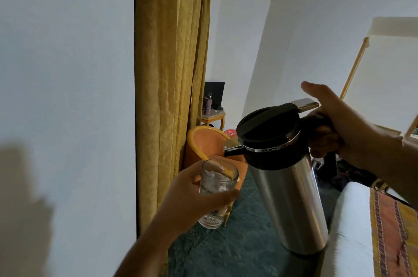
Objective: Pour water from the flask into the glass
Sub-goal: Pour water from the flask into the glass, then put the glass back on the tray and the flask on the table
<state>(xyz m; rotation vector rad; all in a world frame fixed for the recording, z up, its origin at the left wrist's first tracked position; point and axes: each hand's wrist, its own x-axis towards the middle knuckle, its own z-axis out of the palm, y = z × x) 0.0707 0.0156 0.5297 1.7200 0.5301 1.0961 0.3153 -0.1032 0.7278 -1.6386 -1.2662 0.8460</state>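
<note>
Left forearm: bare, it rises from the bottom edge of the view toward the middle.
Left hand (192,195): wrapped around the clear drinking glass with a patterned base (216,195), held in the air over the floor.
Left fingers (222,197): curled and pressed against the glass wall, the thumb across the side facing the camera.
Glass: roughly upright, mouth tipped slightly toward the flask; whether it holds water I cannot tell.
Right hand (339,131): closed around the black handle of the tall brushed-steel flask with a black lid and collar (287,188).
Right fingers (321,140): curled tight under the handle; the thumb (316,91) is lifted and stretched out above the chrome lever at the lid's rear, not touching it.
Flask: in the air, leaning with its top toward the glass, base lower and to the right, near the bed's edge.
Spout (233,150): short, black with a chrome top, it points left and sits just above and to the right of the glass rim, apart from it; no stream shows.
Bed: white mattress edge (348,220) at the lower right corner, with an orange and yellow patterned cover (393,231) on it.
Floor (237,249): dark green, below both hands.
Curtain (172,73): mustard-gold, hanging behind the glass beside the white wall (67,73).
Armchair (208,143): orange, rounded, behind the glass.
Far surface (212,118): small pale table carrying a dark screen (214,93) and a bottle (208,104).
</note>
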